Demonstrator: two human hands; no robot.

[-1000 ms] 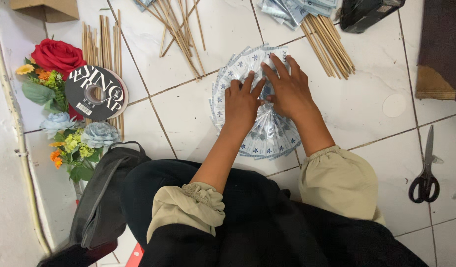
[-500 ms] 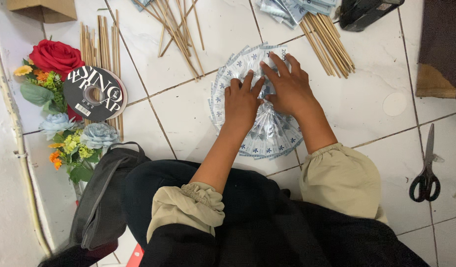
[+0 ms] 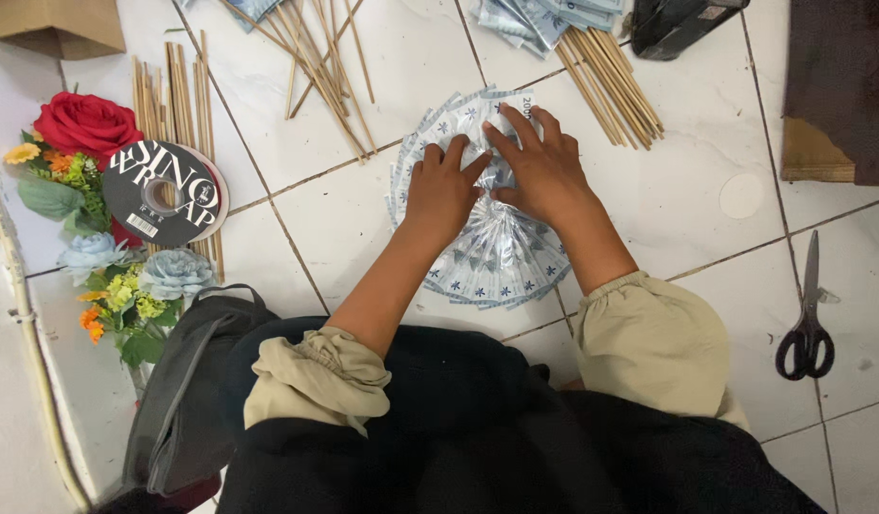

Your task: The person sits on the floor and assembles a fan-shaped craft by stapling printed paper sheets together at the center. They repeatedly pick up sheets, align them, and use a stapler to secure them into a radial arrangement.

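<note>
- The round fan of banknotes [image 3: 497, 257] is lying flat on the tiled floor [image 3: 687, 190], its folds spreading out from the centre towards the person.
- The left hand [image 3: 444, 186] and right hand [image 3: 539, 167] are pressing on it, each grip open, fingers spread.
- A black ribbon spool [image 3: 163, 193] is resting beside the flowers [image 3: 82, 124].

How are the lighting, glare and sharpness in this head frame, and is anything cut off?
Head view: even, soft light with only faint shadows under the left hand and right hand; mild sheen on the white tiles, no blown-out glare; the paper fan, sticks and scissors read sharp; the black case is cropped by the top edge.
</note>
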